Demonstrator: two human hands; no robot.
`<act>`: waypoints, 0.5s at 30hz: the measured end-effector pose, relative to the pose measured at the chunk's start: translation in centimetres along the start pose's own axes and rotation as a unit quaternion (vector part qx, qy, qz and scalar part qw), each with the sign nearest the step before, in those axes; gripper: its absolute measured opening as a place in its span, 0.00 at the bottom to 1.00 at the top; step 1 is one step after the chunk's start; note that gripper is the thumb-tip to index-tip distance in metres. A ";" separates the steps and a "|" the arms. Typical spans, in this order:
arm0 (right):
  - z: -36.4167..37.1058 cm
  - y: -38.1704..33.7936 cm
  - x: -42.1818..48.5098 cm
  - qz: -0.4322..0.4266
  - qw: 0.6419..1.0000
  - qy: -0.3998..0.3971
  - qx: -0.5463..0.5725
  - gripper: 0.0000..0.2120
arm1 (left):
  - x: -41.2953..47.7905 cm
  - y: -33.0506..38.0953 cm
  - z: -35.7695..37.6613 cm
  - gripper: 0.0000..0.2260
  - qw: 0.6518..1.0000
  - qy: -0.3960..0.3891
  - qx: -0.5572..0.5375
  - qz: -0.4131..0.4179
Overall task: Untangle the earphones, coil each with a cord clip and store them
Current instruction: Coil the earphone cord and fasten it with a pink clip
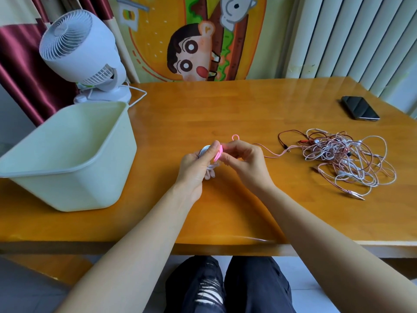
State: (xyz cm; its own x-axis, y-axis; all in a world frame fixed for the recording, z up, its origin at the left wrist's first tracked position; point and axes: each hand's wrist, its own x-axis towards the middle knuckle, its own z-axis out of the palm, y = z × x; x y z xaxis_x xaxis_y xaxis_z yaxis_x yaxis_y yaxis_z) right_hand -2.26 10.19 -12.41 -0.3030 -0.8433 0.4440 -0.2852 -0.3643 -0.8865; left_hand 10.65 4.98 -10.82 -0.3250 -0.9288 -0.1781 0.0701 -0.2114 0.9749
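Note:
My left hand (198,164) grips a coiled white earphone (205,150) above the middle of the wooden table (225,114). My right hand (246,160) pinches a pink cord clip (219,152) against that coil, right beside my left thumb. A second pink clip loop (235,137) lies on the table just behind my right hand. To the right sits a tangled heap of pink, red and white earphones (343,159); one pink cord (270,154) trails from it toward my right hand.
A pale green plastic bin (67,177) stands open at the left. Behind it is a white desk fan (81,53) with its cable on the table. A black phone (360,108) lies at the far right. The table's front edge is near my knees.

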 end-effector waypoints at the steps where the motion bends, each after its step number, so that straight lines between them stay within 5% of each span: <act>1: -0.3 -0.2 0.0 0.012 1.000 -0.004 0.025 0.04 | 0.0 0.0 0.0 0.19 1.000 -0.008 0.004 0.003; 7: -1.6 -0.8 -0.3 0.108 0.979 0.035 0.168 0.09 | -0.3 -0.1 0.4 0.11 0.999 -0.009 0.021 0.030; 11: -2.2 -1.9 0.1 0.226 0.894 0.085 0.378 0.12 | -0.7 0.2 1.1 0.10 0.996 0.042 0.035 0.071; 13: -2.4 -2.5 0.0 0.272 0.882 0.047 0.382 0.11 | -0.9 0.4 1.4 0.09 0.992 0.055 0.058 0.098; 15: -2.2 -2.5 -0.3 0.288 0.912 -0.012 0.290 0.09 | -1.0 0.4 1.7 0.09 0.988 0.047 0.088 0.121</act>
State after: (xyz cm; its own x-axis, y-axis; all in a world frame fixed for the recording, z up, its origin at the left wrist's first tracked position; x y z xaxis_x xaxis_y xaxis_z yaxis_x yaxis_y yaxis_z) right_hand -3.49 12.26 -10.04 -0.2282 -0.9669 -0.1144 0.4473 0.0003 -0.8944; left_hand 9.42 6.35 -10.05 -0.2283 -0.9718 0.0594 -0.0327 0.0687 0.9971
